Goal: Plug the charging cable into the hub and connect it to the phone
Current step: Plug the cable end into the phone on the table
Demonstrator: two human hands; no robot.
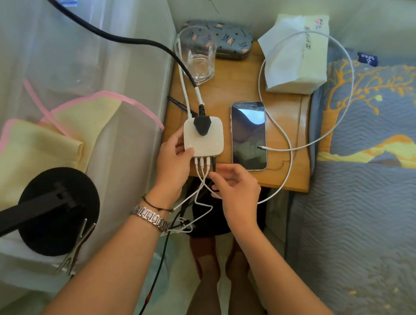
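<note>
A white square hub [208,142] lies at the front left of a small wooden bedside table [291,177], with a black plug [202,125] in its top and several cables in its front ports. My left hand [175,160] grips the hub's left side. Just below those ports, my right hand [237,186] pinches one plug end of a white charging cable [346,112]. That cable loops over the tissue pack, and its free connector [261,148] rests on the dark screen of the phone [248,135], which lies face up to the right of the hub.
A clear glass [198,57] and a patterned case [224,40] stand at the table's back, a white tissue pack [296,58] at the back right. A bed with a blue and yellow quilt [372,167] borders the right. At left, a black round stand base [57,211].
</note>
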